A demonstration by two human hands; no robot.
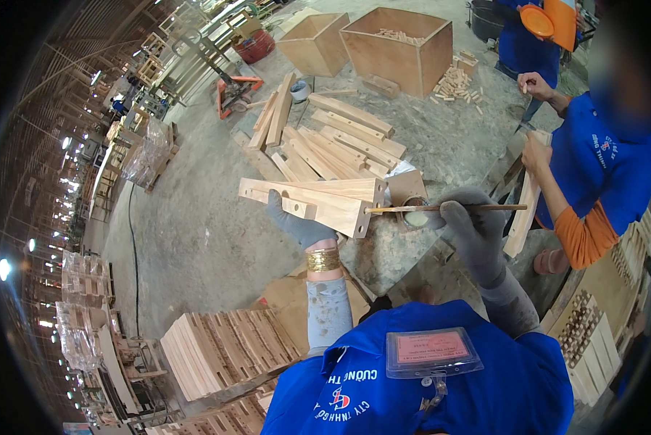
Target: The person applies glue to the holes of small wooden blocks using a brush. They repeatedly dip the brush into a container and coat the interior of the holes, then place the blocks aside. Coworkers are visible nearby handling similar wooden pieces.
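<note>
My gloved left hand is wrapped round a pale wooden part, a tapered board with a small block on its side and holes in its wide end. In my gloved right hand is a thin wooden stick, held level. Its tip meets the wide end of the part, at or very close to a hole. Between the part and my right hand, a small round pot with pale contents sits partly behind the stick. Whether the stick's tip carries bristles is too small to tell.
Loose wooden bars lie in a pile beyond the part. Farther back stand a wooden bin, spilled dowels and an orange pallet jack. Stacked boards are near left. A co-worker at right holds another bar.
</note>
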